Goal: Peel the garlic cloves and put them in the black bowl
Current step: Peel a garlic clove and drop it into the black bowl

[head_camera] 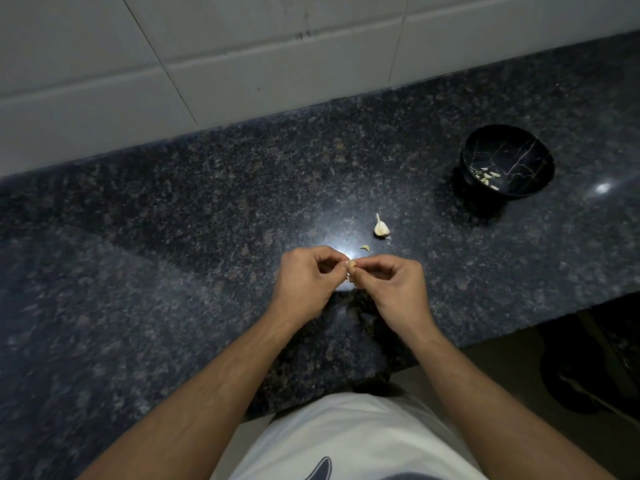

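A garlic clove [351,266] is pinched between the fingertips of a person's left hand [306,280] and right hand [394,285] above a dark granite counter [173,237]. Just beyond lie a scrap of peel [364,248] and a partial garlic bulb [381,227]. Well to the right, the black bowl [509,147] holds several peeled cloves [489,177].

1. Both forearms [214,386] are bare, with no sleeves showing.
2. Neither hand [304,282] wears a ring or watch.
3. A white shirt [346,434] carries a dark mark [320,469] at its near edge.
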